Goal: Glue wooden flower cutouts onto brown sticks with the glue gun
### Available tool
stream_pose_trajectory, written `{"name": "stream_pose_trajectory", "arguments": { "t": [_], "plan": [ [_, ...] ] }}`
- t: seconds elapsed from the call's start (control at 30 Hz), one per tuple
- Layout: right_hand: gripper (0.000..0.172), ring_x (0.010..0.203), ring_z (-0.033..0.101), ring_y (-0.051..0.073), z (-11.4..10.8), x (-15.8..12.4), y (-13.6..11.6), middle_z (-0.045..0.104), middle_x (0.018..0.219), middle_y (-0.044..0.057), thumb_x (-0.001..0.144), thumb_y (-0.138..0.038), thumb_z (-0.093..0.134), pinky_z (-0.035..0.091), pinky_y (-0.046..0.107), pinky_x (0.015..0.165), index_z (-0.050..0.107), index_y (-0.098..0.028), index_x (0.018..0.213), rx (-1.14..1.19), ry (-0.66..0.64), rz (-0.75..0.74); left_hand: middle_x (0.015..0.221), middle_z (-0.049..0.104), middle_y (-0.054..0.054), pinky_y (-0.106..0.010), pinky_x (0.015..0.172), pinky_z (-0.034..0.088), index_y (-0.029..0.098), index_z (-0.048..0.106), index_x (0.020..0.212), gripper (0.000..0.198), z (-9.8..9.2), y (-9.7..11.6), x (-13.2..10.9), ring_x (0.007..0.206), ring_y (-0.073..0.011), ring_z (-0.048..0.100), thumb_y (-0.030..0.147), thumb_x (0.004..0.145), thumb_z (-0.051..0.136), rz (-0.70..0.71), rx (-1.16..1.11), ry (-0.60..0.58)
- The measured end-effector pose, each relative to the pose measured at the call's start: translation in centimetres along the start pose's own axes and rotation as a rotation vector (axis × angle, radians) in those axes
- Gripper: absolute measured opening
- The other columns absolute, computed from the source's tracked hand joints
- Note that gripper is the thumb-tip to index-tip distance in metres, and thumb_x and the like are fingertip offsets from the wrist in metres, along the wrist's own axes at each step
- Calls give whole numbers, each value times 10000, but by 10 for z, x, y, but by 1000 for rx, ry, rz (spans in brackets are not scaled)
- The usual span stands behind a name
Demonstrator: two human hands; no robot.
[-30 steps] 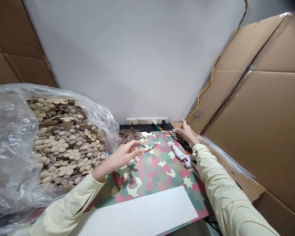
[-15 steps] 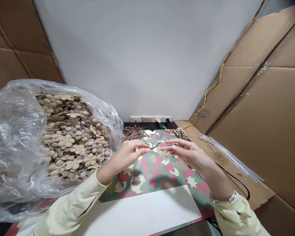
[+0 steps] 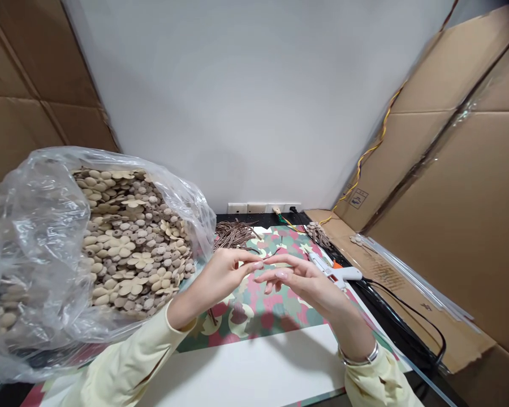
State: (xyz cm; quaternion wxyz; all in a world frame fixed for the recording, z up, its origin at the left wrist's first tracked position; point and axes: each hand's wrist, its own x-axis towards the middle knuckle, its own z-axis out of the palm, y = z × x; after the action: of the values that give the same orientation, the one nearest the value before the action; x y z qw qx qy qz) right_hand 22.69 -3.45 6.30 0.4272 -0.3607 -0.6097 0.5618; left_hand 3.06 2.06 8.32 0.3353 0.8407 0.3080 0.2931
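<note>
My left hand [image 3: 223,274] pinches a thin dark cord [image 3: 272,254] between thumb and forefinger, a little above the patterned mat [image 3: 263,305]. My right hand [image 3: 305,280] has come in beside it, fingers stretched toward the left fingertips and touching the same cord. Both hands hover over the mat's middle. A white glue gun [image 3: 337,272] lies just right of my right hand.
A big clear plastic bag [image 3: 38,237] full of wooden flower pieces [image 3: 127,243] stands at the left. Bundles of brown cords [image 3: 233,233] lie at the back near a power strip [image 3: 258,208]. A white sheet [image 3: 246,367] lies in front. Cardboard [image 3: 449,186] walls the right side.
My right hand drew back from the far right corner of the table and came to meet the left hand. The left hand stayed put, pinching the cord.
</note>
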Motion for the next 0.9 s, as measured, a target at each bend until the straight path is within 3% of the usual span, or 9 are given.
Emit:
{"name": "stream_pose_trajectory", "arguments": {
  "t": [0.13, 0.37, 0.6, 0.8, 0.9],
  "plan": [
    [248, 820, 611, 160, -2, 3, 5, 671, 1029, 94, 896, -261, 469, 418, 339, 768, 545, -203, 1125, 36, -18, 10, 771, 696, -23, -215, 581, 407, 163, 697, 857, 217, 3, -5, 1, 646, -121, 590, 210, 863, 485, 87, 112, 38],
    [267, 769, 608, 149, -13, 4, 16, 672, 972, 109, 884, -207, 474, 438, 333, 760, 543, -160, 1137, 237, -62, 55, 818, 659, -39, -230, 677, 411, 154, 655, 911, 203, -1, -3, 0, 738, -126, 576, 204, 885, 460, 236, 264, 39],
    [333, 732, 605, 143, -11, 1, 16, 679, 852, 62, 866, -265, 525, 438, 320, 733, 491, -187, 1188, 147, 34, 49, 747, 629, -17, -213, 592, 385, 156, 638, 893, 275, -11, 3, 2, 645, -111, 543, 297, 909, 403, 79, 224, -38],
    [432, 568, 576, 122, 0, 2, 19, 645, 683, -7, 878, -333, 503, 445, 298, 626, 354, -239, 1273, 115, 53, 1, 928, 651, -43, -241, 725, 396, 194, 640, 1024, 263, 3, 3, 0, 801, -135, 557, 283, 904, 424, 165, 131, -134],
    [473, 505, 549, 118, 2, 3, 20, 627, 635, -20, 881, -360, 491, 441, 293, 582, 299, -241, 1296, 112, 48, 13, 891, 676, -27, -225, 665, 394, 205, 668, 966, 233, 9, 3, 1, 763, -131, 549, 284, 886, 464, 137, 58, -141]
  ]
}}
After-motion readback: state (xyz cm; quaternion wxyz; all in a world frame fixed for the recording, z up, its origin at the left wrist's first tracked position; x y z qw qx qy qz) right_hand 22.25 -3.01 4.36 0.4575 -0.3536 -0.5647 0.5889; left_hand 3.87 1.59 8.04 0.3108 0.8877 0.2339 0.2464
